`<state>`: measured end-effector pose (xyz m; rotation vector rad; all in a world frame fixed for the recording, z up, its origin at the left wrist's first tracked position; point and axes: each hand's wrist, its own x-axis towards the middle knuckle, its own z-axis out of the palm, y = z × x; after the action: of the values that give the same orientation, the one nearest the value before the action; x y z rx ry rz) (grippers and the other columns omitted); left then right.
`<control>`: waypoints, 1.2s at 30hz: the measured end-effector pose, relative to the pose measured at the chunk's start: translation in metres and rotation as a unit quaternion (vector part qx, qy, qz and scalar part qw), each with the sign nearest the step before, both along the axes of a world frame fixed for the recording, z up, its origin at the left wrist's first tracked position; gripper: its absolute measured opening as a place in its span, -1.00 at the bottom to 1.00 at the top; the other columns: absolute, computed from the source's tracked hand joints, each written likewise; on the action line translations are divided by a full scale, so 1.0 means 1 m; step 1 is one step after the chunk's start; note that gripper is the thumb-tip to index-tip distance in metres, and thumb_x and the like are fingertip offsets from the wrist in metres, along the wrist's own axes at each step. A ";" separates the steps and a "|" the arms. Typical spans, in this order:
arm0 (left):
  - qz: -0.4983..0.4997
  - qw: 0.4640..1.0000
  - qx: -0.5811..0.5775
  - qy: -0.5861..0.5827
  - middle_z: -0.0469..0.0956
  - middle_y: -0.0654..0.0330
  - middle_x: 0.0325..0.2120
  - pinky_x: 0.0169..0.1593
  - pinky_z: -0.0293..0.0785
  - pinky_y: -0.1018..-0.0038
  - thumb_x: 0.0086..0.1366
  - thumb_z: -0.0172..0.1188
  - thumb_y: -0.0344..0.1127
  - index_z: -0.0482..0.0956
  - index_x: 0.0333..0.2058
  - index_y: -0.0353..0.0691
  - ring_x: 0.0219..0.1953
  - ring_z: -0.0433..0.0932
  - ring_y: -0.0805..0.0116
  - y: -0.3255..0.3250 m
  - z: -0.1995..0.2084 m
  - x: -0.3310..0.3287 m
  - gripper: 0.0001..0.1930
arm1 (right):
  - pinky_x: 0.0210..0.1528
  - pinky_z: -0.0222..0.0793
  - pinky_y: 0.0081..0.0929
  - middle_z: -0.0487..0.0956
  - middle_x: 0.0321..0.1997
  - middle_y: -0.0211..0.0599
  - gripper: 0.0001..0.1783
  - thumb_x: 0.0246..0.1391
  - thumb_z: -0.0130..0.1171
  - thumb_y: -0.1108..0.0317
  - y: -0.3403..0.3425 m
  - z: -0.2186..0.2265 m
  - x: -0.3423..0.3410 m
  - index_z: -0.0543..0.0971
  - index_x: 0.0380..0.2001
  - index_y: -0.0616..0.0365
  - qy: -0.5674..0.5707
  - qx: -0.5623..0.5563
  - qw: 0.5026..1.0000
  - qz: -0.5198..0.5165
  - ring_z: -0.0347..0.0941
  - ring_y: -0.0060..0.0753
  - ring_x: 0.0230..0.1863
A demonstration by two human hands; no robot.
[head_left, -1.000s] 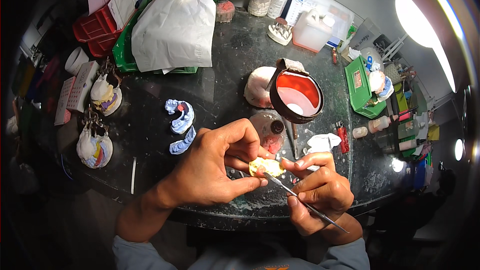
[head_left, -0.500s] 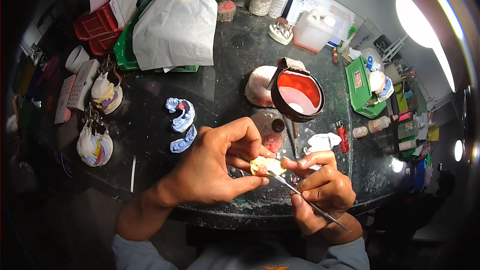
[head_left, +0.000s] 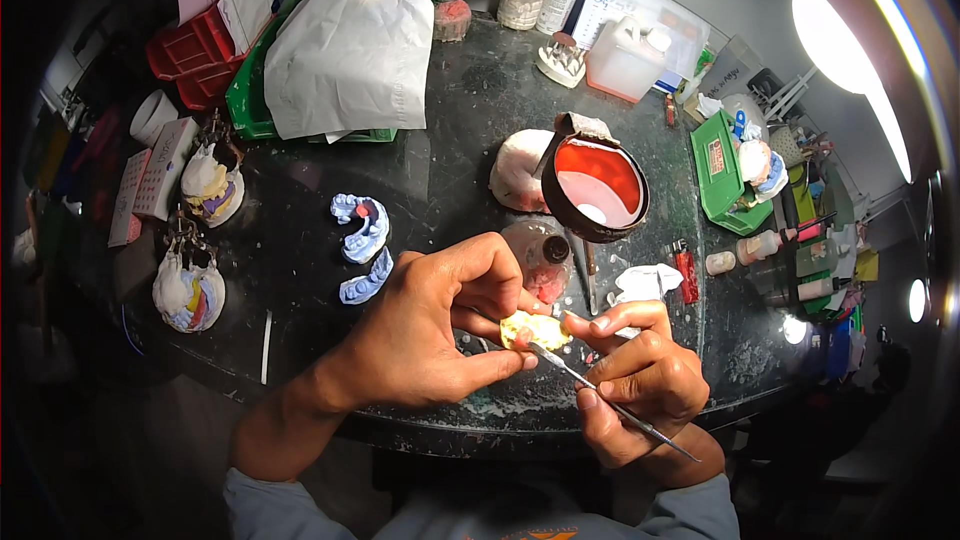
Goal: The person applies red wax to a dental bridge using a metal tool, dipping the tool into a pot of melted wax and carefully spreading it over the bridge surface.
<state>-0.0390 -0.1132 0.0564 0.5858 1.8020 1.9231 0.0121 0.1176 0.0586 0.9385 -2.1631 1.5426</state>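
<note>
Your left hand (head_left: pixel 430 330) pinches a small yellow dental cast (head_left: pixel 535 328) between thumb and fingers, holding it just above the near edge of the counter (head_left: pixel 450 170), probably so the piece stays steady and faces the light. Your right hand (head_left: pixel 640 385) is closed around a thin metal tool (head_left: pixel 610 405) in a pen-like grip, its tip touching the cast. Both wrists come in from the near edge, with the hands close together. Behind them stand a small brown bottle (head_left: pixel 553 252) and a rubber bowl (head_left: pixel 595 188); two blue casts (head_left: pixel 362 245) lie toward the left side.
</note>
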 end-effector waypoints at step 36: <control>-0.015 0.995 0.056 -0.082 0.67 0.18 -0.40 -0.39 0.47 0.72 0.13 0.50 -0.48 0.28 -0.20 -0.20 -0.39 0.57 0.69 0.000 0.001 0.001 -0.52 | 0.13 0.42 -0.13 0.57 -0.54 -0.27 -0.77 0.01 0.33 0.61 -0.003 -0.011 0.003 0.45 -0.43 0.14 -0.235 -0.272 0.933 -0.025 0.52 -0.35 -0.18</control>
<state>-0.0376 -0.1132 0.0570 0.4726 1.5830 2.0006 0.0151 0.1150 0.0478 0.3492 -1.8172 2.3492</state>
